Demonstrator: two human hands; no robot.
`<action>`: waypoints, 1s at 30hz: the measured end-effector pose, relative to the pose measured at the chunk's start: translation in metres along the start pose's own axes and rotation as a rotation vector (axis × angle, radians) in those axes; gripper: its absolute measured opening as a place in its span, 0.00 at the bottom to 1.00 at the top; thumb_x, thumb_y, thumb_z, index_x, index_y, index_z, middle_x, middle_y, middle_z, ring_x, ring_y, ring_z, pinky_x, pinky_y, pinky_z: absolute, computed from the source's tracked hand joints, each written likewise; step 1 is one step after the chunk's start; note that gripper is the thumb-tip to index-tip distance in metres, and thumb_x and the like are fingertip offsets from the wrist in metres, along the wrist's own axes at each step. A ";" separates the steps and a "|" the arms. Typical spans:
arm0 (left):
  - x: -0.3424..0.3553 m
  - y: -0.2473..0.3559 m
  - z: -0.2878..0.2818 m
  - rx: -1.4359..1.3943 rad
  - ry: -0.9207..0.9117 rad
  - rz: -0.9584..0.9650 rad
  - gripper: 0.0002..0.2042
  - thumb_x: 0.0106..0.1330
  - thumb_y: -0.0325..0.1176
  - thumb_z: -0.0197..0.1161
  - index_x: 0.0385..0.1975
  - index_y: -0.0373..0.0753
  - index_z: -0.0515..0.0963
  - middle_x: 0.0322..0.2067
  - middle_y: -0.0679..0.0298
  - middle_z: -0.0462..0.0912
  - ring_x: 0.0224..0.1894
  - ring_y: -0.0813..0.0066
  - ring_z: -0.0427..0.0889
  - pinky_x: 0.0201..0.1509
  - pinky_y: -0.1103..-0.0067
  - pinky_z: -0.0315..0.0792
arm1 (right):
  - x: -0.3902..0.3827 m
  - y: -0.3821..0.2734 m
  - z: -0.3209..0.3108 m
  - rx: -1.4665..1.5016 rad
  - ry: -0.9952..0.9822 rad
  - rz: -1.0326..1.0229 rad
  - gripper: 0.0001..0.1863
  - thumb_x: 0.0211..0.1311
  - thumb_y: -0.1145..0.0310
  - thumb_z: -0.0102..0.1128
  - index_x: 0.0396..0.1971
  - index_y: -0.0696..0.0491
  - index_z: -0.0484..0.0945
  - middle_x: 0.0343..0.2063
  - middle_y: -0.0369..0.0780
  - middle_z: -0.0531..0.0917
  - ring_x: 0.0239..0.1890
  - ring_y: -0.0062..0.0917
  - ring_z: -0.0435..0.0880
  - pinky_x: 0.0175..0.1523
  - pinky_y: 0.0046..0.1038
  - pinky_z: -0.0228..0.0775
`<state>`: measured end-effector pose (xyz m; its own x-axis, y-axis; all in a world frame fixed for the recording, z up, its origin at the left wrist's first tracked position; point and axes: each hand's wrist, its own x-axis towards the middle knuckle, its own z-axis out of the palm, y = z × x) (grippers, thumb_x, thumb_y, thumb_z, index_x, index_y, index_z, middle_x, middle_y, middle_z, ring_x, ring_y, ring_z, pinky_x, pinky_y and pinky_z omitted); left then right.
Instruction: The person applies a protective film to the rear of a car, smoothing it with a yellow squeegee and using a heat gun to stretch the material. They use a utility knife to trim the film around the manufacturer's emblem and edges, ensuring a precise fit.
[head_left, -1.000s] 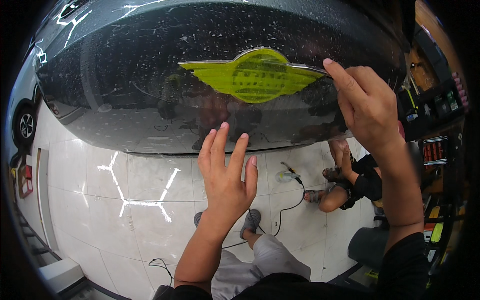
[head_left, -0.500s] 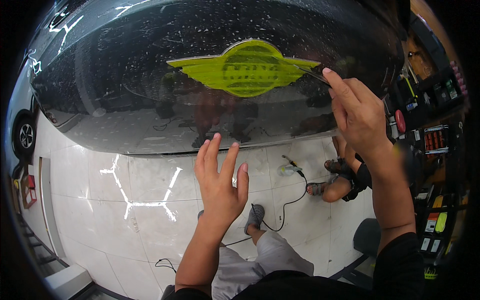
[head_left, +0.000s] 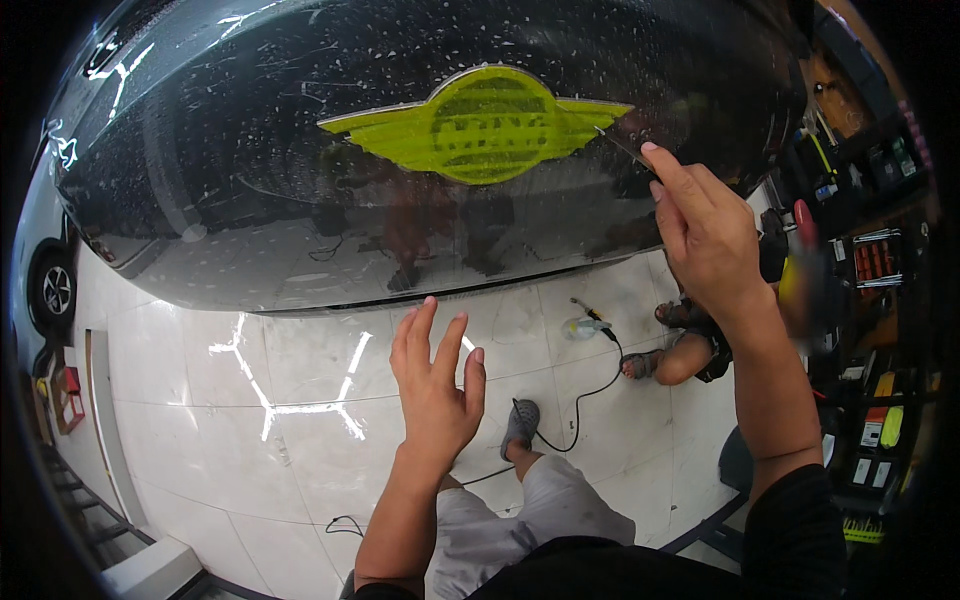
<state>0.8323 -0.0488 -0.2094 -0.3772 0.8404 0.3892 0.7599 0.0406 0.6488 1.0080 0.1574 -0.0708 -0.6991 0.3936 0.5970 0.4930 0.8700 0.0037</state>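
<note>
A black car panel (head_left: 270, 220), speckled with water drops, bears a winged badge (head_left: 490, 120) covered in translucent yellow-green film. Bright metal shows along the badge's upper edge. My right hand (head_left: 710, 225) pinches a thin pointed metal tool (head_left: 628, 150), probably a knife blade, between thumb and fingers. Its tip meets the lower edge of the badge's right wing; whether it touches the film I cannot tell. Below the panel's lower edge my left hand (head_left: 437, 375) hangs in the air, fingers spread and holding nothing.
A person's bent leg (head_left: 680, 362) and sandals are at right, close to the car. On the tiled floor lie a clear bottle-like object (head_left: 585, 328) and a black cable (head_left: 577, 425). Tool shelves (head_left: 870, 300) line the right side; another car's wheel (head_left: 55, 288) is far left.
The tool's tip has shifted from lying over the right wing to its lower edge. My left hand has dropped slightly away from the panel. The whole view has shifted a little.
</note>
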 end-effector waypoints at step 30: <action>0.046 -0.032 -0.134 0.211 -0.287 0.197 0.18 0.61 0.26 0.61 0.52 0.37 0.75 0.62 0.49 0.66 0.63 0.47 0.65 0.65 0.60 0.60 | -0.047 -0.103 0.077 0.238 0.272 0.526 0.23 0.54 0.76 0.63 0.53 0.58 0.75 0.20 0.41 0.78 0.21 0.32 0.79 0.27 0.31 0.73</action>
<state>0.7196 -0.0841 -0.1248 -0.0727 0.9587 0.2750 0.9063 -0.0517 0.4195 0.9499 0.0719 -0.1610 -0.2232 0.7239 0.6528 0.5840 0.6355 -0.5050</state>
